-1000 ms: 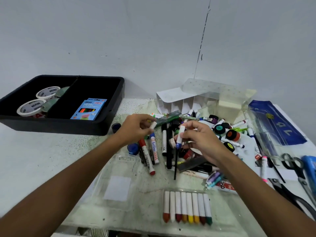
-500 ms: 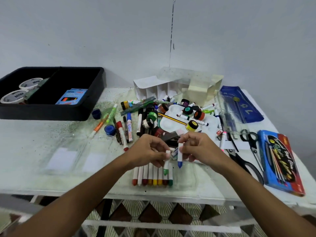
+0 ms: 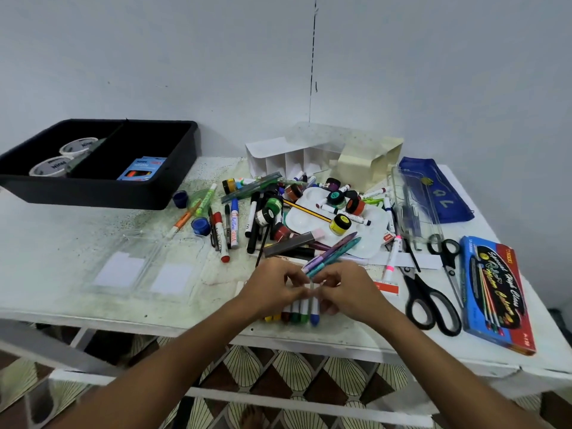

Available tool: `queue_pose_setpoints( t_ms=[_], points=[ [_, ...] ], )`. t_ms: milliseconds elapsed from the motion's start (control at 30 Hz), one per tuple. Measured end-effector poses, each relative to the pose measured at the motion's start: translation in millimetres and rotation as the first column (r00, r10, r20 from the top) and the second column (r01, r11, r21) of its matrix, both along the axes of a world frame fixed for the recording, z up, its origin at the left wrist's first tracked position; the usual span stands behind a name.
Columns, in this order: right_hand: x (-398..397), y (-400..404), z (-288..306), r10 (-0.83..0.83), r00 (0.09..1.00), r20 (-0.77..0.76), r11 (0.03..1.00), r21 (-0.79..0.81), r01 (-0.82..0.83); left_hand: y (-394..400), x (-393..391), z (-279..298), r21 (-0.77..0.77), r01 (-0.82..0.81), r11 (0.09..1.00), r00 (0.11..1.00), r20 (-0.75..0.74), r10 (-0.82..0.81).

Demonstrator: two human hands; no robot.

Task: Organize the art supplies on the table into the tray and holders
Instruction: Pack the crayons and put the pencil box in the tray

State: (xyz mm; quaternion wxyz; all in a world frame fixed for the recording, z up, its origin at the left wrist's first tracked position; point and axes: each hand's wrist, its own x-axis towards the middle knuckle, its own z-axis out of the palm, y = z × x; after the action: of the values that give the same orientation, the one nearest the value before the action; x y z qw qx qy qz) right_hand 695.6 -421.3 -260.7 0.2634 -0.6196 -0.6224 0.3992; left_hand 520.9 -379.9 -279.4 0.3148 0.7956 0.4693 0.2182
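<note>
A white table (image 3: 77,243) stands against a pale wall. Taking the marker row (image 3: 297,314) at the near edge as landmark: far to its upper left sits the black tray (image 3: 102,193), already holding tape rolls (image 3: 62,156) and a blue pack (image 3: 142,170). Just left of the row, a clear case (image 3: 148,267) lies open, probably where the markers belong. The left hand (image 3: 272,289) and right hand (image 3: 343,292) meet over the row, fingertips pinching down on marker barrels, likely aligning them; exactly which ones is hidden. Behind lies the loose pile (image 3: 294,212), then white holders (image 3: 294,159). Scissors (image 3: 430,301) lie to the right.
</note>
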Motion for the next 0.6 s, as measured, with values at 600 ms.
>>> queue_pose_setpoints(
  t_ms=[600],
  points=[
    [-4,5,-1,0.003,0.993,0.115,0.999,-0.042,0.002,-8,-23,-13,0.399,0.345,0.850,0.923,-0.308,-0.230]
  ],
)
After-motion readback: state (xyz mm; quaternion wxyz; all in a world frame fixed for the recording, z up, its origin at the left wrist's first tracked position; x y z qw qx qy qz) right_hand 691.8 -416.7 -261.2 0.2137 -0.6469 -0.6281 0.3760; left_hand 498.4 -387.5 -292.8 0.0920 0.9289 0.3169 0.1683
